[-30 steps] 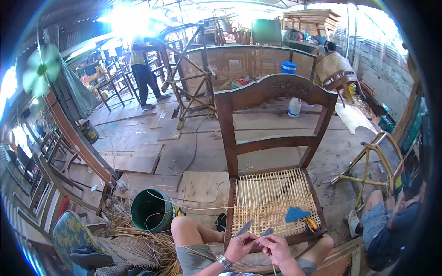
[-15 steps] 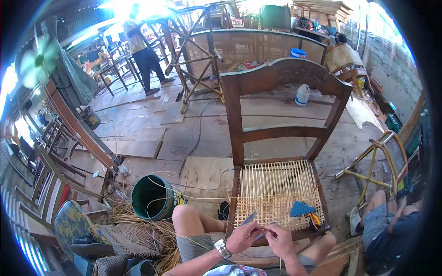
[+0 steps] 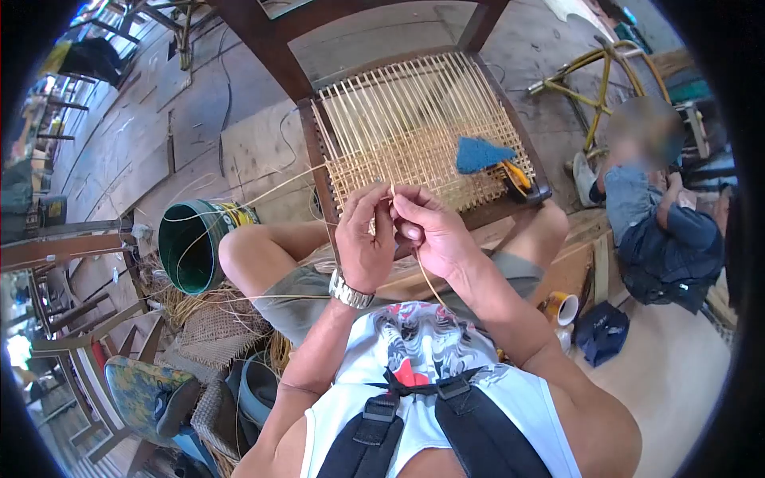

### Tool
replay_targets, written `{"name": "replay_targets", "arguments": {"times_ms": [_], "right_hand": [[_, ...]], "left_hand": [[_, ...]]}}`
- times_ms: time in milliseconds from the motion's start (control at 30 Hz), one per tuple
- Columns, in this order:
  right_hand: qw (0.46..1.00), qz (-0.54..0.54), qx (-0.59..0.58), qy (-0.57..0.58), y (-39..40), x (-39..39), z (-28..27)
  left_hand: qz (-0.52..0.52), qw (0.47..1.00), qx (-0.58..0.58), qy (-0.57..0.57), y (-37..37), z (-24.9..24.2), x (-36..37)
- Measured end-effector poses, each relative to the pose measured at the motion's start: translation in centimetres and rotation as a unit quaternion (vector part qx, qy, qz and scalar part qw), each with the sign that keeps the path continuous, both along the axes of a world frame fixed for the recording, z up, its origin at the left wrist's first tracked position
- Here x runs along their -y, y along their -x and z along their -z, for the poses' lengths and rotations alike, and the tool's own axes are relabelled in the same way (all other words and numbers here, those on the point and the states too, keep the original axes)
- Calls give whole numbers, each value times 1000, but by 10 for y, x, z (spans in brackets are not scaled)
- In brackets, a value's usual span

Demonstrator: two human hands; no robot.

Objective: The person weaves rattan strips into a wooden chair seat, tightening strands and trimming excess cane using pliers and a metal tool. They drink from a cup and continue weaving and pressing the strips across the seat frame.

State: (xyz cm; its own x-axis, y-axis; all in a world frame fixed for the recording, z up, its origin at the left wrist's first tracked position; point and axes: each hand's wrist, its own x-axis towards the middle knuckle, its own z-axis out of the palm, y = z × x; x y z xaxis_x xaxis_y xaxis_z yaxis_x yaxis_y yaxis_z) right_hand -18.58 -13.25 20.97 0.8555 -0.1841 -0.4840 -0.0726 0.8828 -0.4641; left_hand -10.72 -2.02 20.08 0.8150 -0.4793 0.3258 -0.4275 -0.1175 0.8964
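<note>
Head view: the left hand [image 3: 368,235], a silver metal wristwatch [image 3: 351,291] behind it, and the right hand [image 3: 437,231] meet fingertip to fingertip; both pinch a thin pale cane strand [image 3: 428,276], its loose length hanging below the right hand; the left fingers' exact hold is partly hidden. Just beyond both hands lies the half-woven natural cane seat [image 3: 390,155], set in a dark brown wooden chair frame [image 3: 280,60]; it is close-woven nearest the hands, with only lengthwise strands farther off. Beyond the right hand, on the seat, rest a blue fabric-like pad [image 3: 482,154] and an orange-and-black tool [image 3: 518,177]; well left of the left hand stands a dark green bucket [image 3: 225,225]. Over the last second the view has tipped down, and the grey blade-like piece beside the left hand no longer shows; whether it is covered cannot be told; this suggests attention is on the strand, not the weave.
</note>
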Motion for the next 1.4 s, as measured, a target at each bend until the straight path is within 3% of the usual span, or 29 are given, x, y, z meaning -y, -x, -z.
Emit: {"name": "replay_targets", "arguments": {"times_ms": [67, 133, 200, 333, 433, 567, 633, 667, 733, 800, 867, 967, 1167, 1233, 1267, 1333, 1400], "right_hand": [[998, 37, 4, 42, -5, -4, -3], [982, 34, 3, 187, -3, -7, -3], [969, 30, 2, 245, -3, -10, -1], [924, 3, -31, 381, -4, -16, -12], [908, 7, 24, 418, -2, -16, -9], [915, 5, 7, 403, -2, -18, -9], [862, -24, -7, 506, 1, -13, -4], [862, -24, -8, 507, 1, -12, -3], [827, -33, -16, 561, 0, -11, -4], [816, -69, -8, 574, 0, -7, -12], [803, -104, 1, 587, 3, -3, -19], [821, -143, -45, 551, 13, -1, -21], [772, -124, -5, 624, 21, 1, -12], [823, -223, -73, 517, 19, 6, -11], [823, -222, -72, 518, 17, 4, -11], [895, -158, -92, 408, 10, -4, -12], [904, -138, -67, 400, 7, -9, 6]], "left_hand": [[14, 999, -34, 14, 2, 8, -6], [24, 997, -74, 28, 7, 10, -13], [64, 957, -265, 98, 10, 6, -18], [42, 915, -376, 138, 8, 1, -20], [32, 901, -403, 158, 5, 2, -21], [40, 874, -451, 176, 6, 1, -26], [60, 870, -452, 187, 7, 2, -29], [60, 869, -454, 187, 7, 2, -28], [53, 904, -400, 139, 9, 1, -28], [39, 897, -413, 153, 5, 0, -28], [18, 847, -504, 167, -3, 3, -33], [22, 852, -501, 150, -1, 2, -33], [25, 853, -501, 146, 5, 10, -33], [-15, 923, -379, 69, 7, 11, -30], [-14, 923, -377, 69, 8, 8, -29], [-61, 982, -158, -80, 12, 0, -27], [-45, 978, -203, -26, 17, 3, -24]]}}
